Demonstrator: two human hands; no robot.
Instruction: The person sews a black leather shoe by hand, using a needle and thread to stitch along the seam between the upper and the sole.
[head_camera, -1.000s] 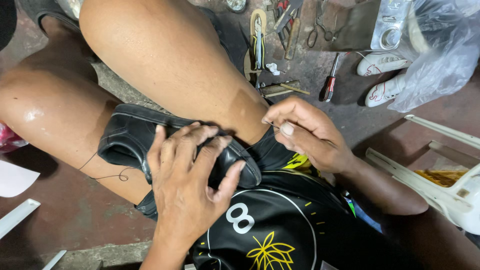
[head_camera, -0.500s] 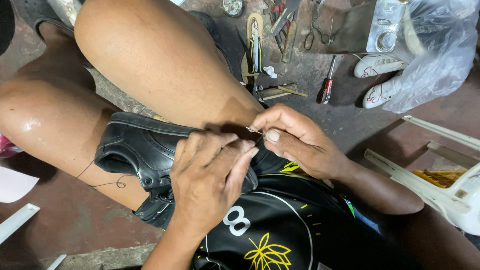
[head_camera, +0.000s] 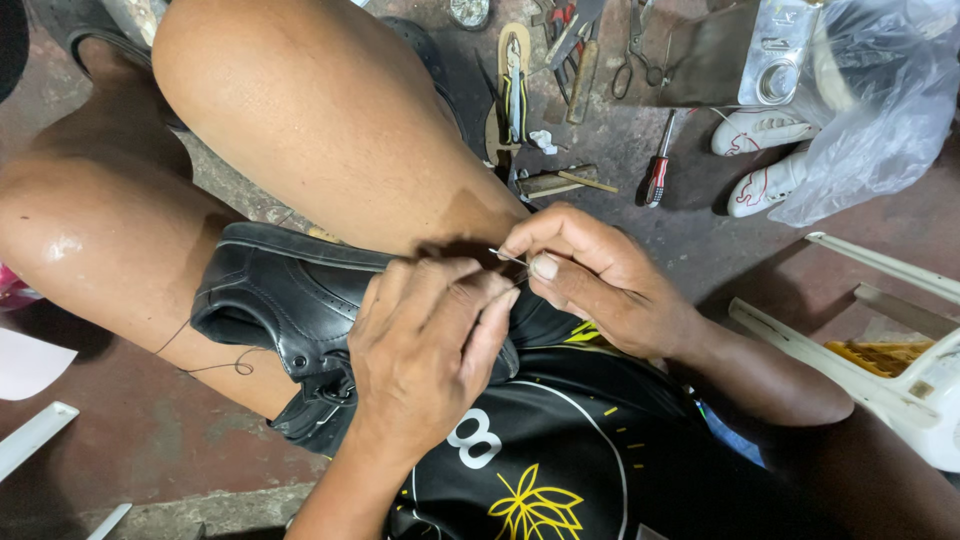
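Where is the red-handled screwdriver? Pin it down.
In the head view, the screwdriver lies on the floor upper right of centre, beyond the right hand, between the wooden tools and the white shoes.
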